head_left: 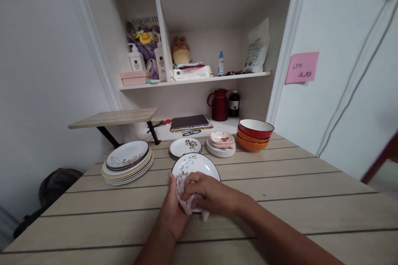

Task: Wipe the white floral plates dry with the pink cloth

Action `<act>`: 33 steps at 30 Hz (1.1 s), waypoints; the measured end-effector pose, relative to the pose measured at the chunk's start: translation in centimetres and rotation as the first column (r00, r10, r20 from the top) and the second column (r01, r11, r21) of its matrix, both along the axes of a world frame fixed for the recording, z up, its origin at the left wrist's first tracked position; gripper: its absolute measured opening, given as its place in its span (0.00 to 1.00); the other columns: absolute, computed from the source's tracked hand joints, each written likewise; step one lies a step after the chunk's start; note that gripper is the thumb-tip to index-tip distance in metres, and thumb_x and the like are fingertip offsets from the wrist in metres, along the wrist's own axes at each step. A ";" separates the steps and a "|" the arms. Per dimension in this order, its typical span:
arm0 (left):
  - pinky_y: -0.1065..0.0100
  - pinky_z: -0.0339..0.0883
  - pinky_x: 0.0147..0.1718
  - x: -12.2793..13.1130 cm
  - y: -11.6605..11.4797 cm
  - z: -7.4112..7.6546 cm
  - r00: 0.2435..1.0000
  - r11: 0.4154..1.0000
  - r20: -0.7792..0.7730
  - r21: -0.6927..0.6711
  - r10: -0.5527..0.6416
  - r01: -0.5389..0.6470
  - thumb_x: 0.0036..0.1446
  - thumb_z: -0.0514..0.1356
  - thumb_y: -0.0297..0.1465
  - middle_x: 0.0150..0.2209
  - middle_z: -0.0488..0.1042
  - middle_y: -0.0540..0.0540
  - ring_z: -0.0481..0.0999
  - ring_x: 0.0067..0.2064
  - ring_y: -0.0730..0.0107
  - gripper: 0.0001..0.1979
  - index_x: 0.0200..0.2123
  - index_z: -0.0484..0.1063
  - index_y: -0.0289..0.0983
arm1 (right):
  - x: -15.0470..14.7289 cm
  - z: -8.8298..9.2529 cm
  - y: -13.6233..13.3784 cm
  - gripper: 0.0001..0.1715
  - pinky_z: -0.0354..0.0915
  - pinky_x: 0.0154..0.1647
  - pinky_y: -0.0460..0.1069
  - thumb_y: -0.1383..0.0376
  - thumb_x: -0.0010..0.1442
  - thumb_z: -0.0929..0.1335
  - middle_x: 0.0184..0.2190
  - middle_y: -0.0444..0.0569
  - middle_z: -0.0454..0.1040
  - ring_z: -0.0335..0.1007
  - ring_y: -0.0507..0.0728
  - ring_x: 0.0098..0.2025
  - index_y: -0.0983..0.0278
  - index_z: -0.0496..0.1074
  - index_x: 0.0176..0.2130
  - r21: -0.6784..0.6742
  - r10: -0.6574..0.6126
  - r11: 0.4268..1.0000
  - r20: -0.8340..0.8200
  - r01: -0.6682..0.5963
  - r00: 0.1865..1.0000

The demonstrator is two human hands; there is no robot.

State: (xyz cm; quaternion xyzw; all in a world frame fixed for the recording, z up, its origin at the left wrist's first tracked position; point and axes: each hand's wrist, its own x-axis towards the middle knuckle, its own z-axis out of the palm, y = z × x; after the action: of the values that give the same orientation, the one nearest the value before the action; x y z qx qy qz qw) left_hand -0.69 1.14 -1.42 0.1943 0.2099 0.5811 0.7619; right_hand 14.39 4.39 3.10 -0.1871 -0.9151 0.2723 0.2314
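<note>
A white plate (203, 166) with a dark rim and a brown floral pattern is tilted up toward me above the table. My left hand (174, 205) grips its left and lower edge, thumb along the rim. Bunched in my right hand (207, 192) is a pale cloth or tissue (188, 205), pressed on the plate's face near the lower left. A corner of the cloth hangs past the plate's lower edge. Just behind stands a short stack of similar patterned plates (183, 147). The fingers of my left hand under the plate are hidden.
Stacked larger plates (127, 155) are on the left, below a small raised shelf (115, 116). Small plates (221, 152) carrying pink-rimmed dishes (222, 138) and red and orange bowls (255, 128) stand at the back right. Behind are glasses (192, 133), a laptop (189, 121) and a red jug (220, 105).
</note>
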 end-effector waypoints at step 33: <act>0.58 0.63 0.52 2.3 -1.2 -0.5 0.979 0.993 -0.176 0.033 -0.102 0.110 0.58 0.60 0.30 0.44 0.79 0.39 0.77 0.47 0.56 0.14 0.48 0.73 0.33 | 0.2 -0.3 1.0 0.13 0.63 0.45 0.52 0.71 0.58 0.65 0.44 0.48 0.71 0.63 0.57 0.45 0.56 0.74 0.41 0.289 -0.376 0.853 -0.238 0.435 0.895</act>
State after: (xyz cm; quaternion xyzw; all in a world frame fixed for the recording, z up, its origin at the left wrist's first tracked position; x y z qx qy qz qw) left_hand 1.61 -0.11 -1.94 0.2715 0.2527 0.5249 0.7661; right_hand 14.61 5.41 2.78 -0.3099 -0.8638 0.0728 0.3906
